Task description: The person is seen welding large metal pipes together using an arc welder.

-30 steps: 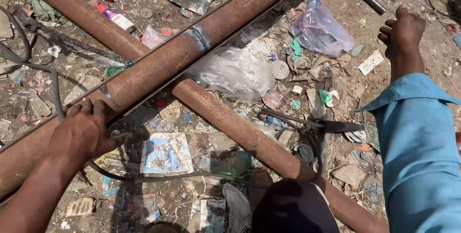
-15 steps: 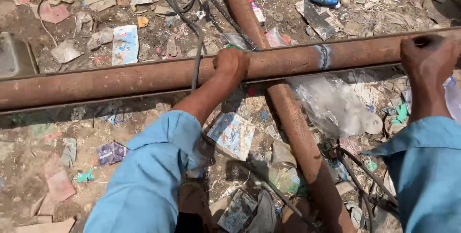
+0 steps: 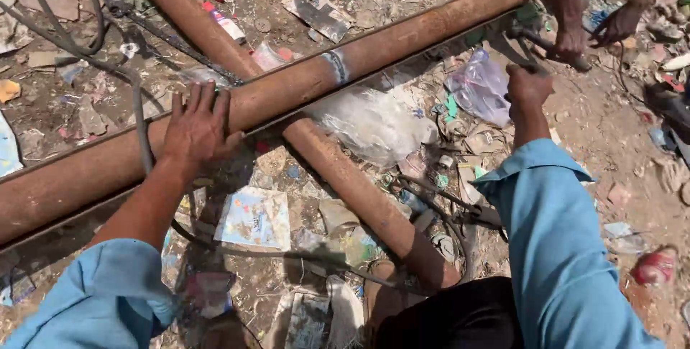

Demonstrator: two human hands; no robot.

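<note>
Since half a second ago your left hand (image 3: 198, 130) has shifted along the rusty pipe (image 3: 287, 97) and now lies flat on it, fingers spread. Your right hand (image 3: 528, 84) is closed around a dark rod (image 3: 535, 38) by the far end, where another person's hands (image 3: 571, 40) work. Judging by this, the pipe lies across the lower pipe (image 3: 359, 191), steadied, not lifted.
</note>
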